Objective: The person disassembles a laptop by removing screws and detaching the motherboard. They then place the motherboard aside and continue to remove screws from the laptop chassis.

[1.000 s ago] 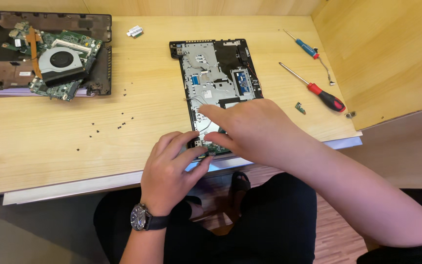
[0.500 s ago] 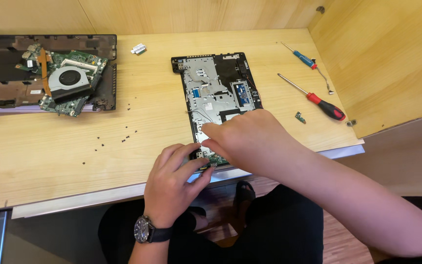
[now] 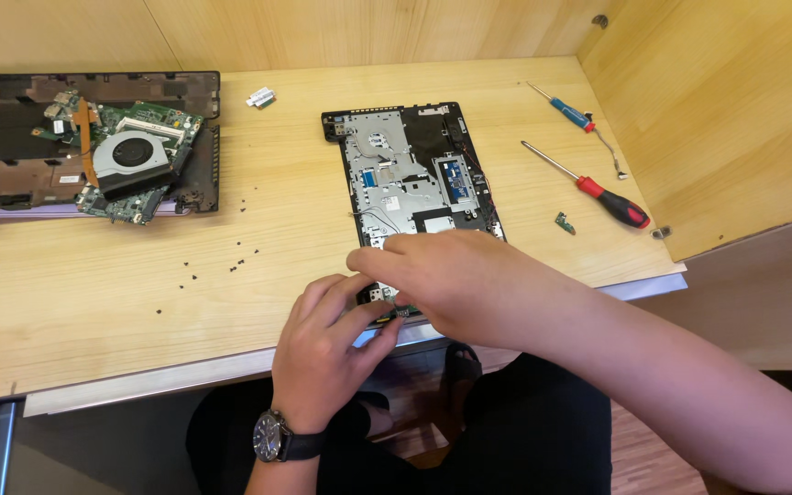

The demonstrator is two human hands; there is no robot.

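Both hands pinch at the near edge of the opened laptop chassis (image 3: 414,179) on the tabletop (image 3: 93,312): left hand (image 3: 327,353) below, right hand (image 3: 456,280) above, apparently freeing a small part; what they grip is hidden.

A small repair workshop: a pale wooden table (image 3: 93,312) carries 2 opened laptop shells (image 3: 414,174), a bare circuit board with fan (image 3: 130,160), 2 screwdrivers (image 3: 598,194), and tiny loose screws (image 3: 231,268) scattered across the wood.
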